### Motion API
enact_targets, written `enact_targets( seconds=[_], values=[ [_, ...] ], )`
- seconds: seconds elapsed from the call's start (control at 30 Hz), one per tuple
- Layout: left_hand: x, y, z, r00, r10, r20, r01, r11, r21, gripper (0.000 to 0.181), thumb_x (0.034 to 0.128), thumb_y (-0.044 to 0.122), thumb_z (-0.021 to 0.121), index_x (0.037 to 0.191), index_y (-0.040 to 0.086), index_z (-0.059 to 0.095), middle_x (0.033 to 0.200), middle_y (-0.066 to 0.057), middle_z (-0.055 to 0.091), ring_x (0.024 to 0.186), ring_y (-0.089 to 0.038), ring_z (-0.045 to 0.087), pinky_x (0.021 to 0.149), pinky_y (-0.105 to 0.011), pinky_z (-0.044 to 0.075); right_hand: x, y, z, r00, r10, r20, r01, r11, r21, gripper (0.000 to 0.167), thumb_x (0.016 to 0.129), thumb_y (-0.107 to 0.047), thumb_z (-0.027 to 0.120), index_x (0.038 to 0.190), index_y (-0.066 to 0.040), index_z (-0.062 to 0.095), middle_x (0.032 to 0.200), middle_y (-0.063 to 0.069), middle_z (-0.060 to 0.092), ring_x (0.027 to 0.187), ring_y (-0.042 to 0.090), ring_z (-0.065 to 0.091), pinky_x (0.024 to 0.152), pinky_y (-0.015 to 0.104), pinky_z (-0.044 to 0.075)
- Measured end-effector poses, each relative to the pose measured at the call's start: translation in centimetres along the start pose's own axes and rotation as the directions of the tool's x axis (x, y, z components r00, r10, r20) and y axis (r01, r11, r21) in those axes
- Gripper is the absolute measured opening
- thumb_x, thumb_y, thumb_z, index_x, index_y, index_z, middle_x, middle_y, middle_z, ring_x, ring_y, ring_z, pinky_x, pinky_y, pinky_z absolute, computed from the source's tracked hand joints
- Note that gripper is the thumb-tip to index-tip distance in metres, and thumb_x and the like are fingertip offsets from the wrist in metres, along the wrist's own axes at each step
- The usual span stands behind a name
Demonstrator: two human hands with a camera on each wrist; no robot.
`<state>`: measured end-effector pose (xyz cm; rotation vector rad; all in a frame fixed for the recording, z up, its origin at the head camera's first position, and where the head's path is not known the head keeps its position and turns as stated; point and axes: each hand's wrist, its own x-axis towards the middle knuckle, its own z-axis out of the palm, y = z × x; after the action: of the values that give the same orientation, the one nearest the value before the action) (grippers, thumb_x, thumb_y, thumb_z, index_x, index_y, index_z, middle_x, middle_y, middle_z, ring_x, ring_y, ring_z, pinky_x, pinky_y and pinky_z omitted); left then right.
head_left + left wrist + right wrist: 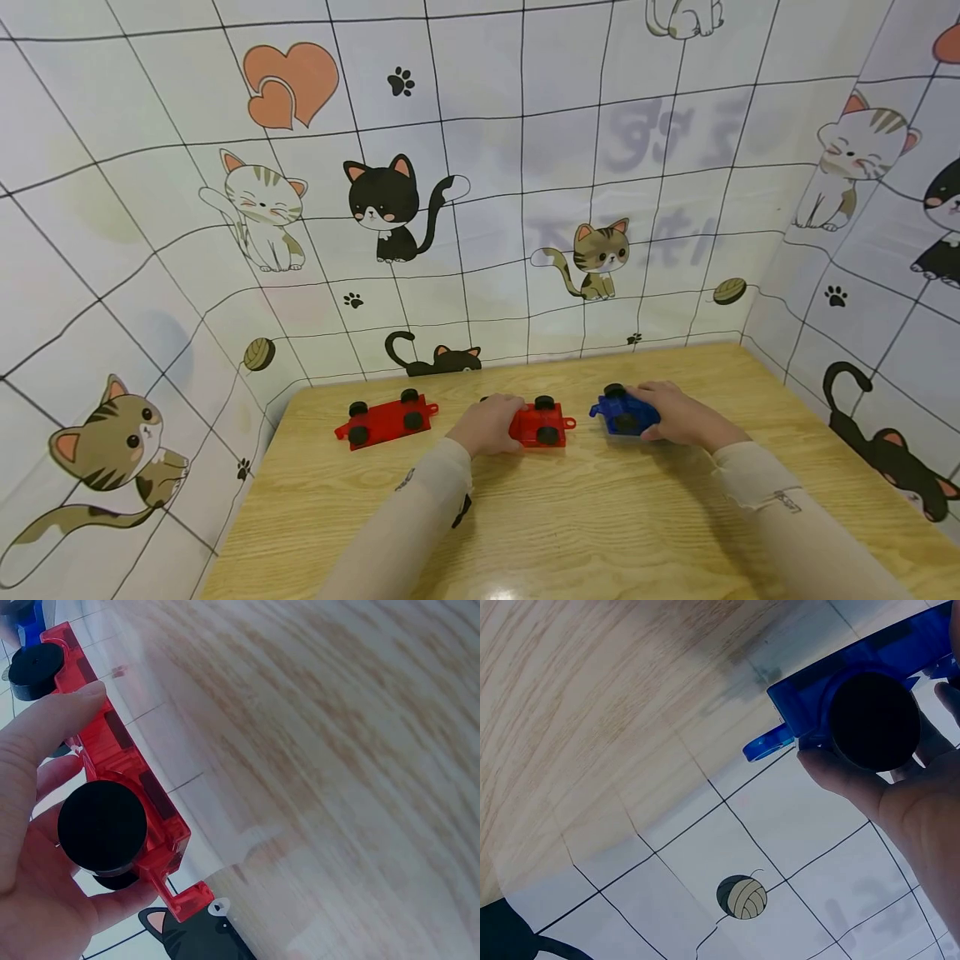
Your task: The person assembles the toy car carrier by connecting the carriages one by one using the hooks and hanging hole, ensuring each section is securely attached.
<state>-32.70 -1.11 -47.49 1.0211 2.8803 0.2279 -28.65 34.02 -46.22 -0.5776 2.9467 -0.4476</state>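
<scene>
While the red car (536, 425) is gripped in the curled left hand (491, 425), its loop (570, 422) is pointed across a gap at the blue car (627, 417) gripped by the right hand (678, 412).

Got both arms (408, 521) stretched out forward, my left hand (489, 425) and right hand (675, 414) apart, fingers (120, 907) curled in a grip on each.

White wall covering (487, 196) with black grid lines (522, 83) and cartoon cats (386, 196) borders the wood-grain bench (600, 525) from nine through twelve to three o'clock; orange hearts (309, 79) sit at eleven, faint lettering (637, 150) shows at one, glare (498, 593) gleams at six.
</scene>
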Motion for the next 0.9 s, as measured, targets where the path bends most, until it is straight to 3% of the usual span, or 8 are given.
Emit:
enact_targets(
  seconds=[0.27, 0.6, 0.9],
  values=[
    [-0.10, -0.03, -0.03, 1.000, -0.011, 0.006, 0.011, 1.000, -0.014, 0.061, 0.0823, 0.040, 0.085, 0.134, 0.019, 0.061, 0.130, 0.004, 0.064, 0.115, -0.018, 0.059, 0.089, -0.037, 0.054, -0.14, -0.05, 0.11, 0.999, -0.024, -0.029, 0.025, 0.999, 0.043, 0.095, 0.083, -0.015, 0.085, 0.160, -0.009, 0.030, 0.147, 0.032, 0.046, 0.133, 0.058, 0.036, 0.101, 0.068, 0.039],
    [0.10, 0.14, 0.05, 1.000, -0.007, 0.008, 0.007, 1.000, -0.014, 0.063, 0.0841, 0.039, 0.083, 0.139, 0.019, 0.059, 0.134, 0.003, 0.063, 0.115, -0.016, 0.059, 0.090, -0.035, 0.054, -0.03, -0.16, -0.14, 0.999, -0.024, -0.031, 0.024, 1.000, 0.020, 0.097, 0.082, -0.016, 0.085, 0.161, -0.011, 0.029, 0.143, 0.035, 0.048, 0.129, 0.056, 0.042, 0.101, 0.068, 0.039],
    [0.26, 0.33, 0.19, 1.000, -0.011, 0.014, 0.012, 0.999, -0.035, 0.061, 0.0824, 0.039, 0.085, 0.135, 0.019, 0.061, 0.127, 0.004, 0.066, 0.108, -0.015, 0.059, 0.086, -0.033, 0.054, 0.02, -0.27, 0.19, 0.998, -0.045, -0.035, 0.046, 0.998, 0.034, 0.096, 0.081, -0.016, 0.086, 0.160, -0.010, 0.032, 0.143, 0.032, 0.050, 0.129, 0.057, 0.041, 0.101, 0.069, 0.038]
  ],
)
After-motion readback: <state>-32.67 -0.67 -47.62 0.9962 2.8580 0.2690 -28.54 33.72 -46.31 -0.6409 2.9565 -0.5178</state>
